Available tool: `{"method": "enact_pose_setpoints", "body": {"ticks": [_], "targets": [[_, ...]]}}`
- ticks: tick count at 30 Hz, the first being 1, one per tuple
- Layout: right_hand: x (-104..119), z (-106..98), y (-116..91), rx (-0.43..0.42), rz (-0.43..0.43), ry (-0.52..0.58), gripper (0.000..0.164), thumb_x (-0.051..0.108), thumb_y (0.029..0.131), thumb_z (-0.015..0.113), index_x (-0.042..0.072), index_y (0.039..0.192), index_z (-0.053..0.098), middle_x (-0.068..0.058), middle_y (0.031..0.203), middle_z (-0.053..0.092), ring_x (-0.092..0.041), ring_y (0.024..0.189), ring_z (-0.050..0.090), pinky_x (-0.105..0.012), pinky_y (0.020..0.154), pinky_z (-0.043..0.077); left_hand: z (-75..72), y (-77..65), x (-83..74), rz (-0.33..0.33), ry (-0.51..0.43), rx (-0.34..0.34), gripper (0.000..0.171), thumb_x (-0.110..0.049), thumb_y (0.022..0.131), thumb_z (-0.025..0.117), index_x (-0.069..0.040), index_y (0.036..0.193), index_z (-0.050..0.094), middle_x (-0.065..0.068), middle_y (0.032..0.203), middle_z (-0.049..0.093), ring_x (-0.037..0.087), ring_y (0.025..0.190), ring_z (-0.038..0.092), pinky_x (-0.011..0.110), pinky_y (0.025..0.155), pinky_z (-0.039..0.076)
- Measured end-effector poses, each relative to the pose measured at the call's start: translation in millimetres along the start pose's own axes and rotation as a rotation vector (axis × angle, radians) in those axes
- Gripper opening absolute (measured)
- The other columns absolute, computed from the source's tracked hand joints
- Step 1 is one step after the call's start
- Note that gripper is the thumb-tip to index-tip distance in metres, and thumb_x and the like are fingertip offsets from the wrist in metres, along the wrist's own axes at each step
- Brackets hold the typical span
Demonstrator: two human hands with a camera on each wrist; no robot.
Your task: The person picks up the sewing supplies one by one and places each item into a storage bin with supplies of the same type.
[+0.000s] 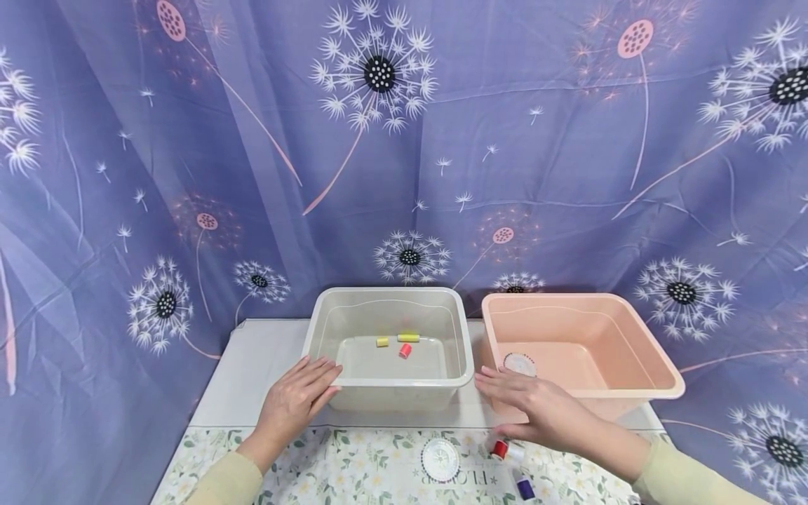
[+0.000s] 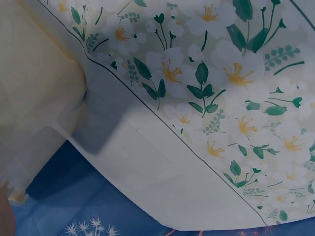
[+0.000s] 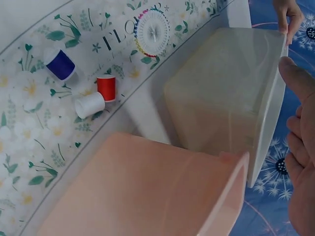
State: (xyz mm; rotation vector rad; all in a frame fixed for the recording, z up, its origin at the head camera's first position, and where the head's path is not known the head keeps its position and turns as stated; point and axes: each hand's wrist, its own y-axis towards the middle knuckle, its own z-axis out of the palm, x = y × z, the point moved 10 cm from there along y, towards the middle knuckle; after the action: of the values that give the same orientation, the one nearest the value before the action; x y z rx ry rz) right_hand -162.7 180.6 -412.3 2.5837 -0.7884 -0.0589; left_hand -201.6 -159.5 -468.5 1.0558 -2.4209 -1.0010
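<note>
While the left hand [image 1: 293,396] and right hand [image 1: 544,408] have relaxed grips, the bin [image 1: 398,398] looks pale grey.

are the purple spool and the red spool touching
Apart. The right wrist view shows a strip of the flowered table cover between the purple spool and the red spool.
</note>
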Motion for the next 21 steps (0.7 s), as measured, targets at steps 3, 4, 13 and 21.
{"method": "enact_pose_setpoints", "body": {"ticks": [3,4,13,21], "targets": [[2,1,-4,-0.006,-0.003,-0.004,0.071,0.059,0.094,0.075,0.010,0.145,0.069,-0.006,0.150,0.063,-0.031,0.131,0.067,-0.034,0.119,0.043,0.3,0.1,0.3,-0.001,-0.003,-0.001,0.065,-0.053,0.115,0.035,-0.008,0.123,0.081,0.010,0.116,0.081,0.030,0.109,0.077,0.056,0.102,0.059],[3,2,-5,-0.007,-0.004,-0.005,0.071,0.059,0.094,0.074,0.010,0.145,0.068,-0.006,0.151,0.063,-0.030,0.131,0.067,-0.030,0.121,0.037,0.3,0.1,0.3,-0.002,-0.005,-0.001,0.065,-0.053,0.115,0.035,-0.008,0.123,0.081,0.010,0.116,0.081,0.030,0.109,0.077,0.057,0.102,0.059],[7,6,-17,-0.027,0.011,-0.010,0.068,0.060,0.095,0.074,0.010,0.141,0.071,-0.004,0.149,0.064,-0.031,0.129,0.068,-0.017,0.126,0.018,1.2,-0.1,0.3,-0.010,-0.005,0.016,0.065,-0.054,0.115,0.036,-0.008,0.123,0.081,0.010,0.116,0.081,0.031,0.110,0.077,0.056,0.104,0.058],[9,11,-31,-0.046,0.004,0.010,0.073,0.053,0.087,0.084,0.011,0.144,0.069,-0.007,0.149,0.065,-0.033,0.129,0.068,-0.021,0.125,0.026,2.4,-0.2,0.7,-0.015,0.000,0.021,0.066,-0.055,0.115,0.035,-0.008,0.123,0.081,0.010,0.116,0.081,0.030,0.110,0.077,0.056,0.105,0.057]]}}
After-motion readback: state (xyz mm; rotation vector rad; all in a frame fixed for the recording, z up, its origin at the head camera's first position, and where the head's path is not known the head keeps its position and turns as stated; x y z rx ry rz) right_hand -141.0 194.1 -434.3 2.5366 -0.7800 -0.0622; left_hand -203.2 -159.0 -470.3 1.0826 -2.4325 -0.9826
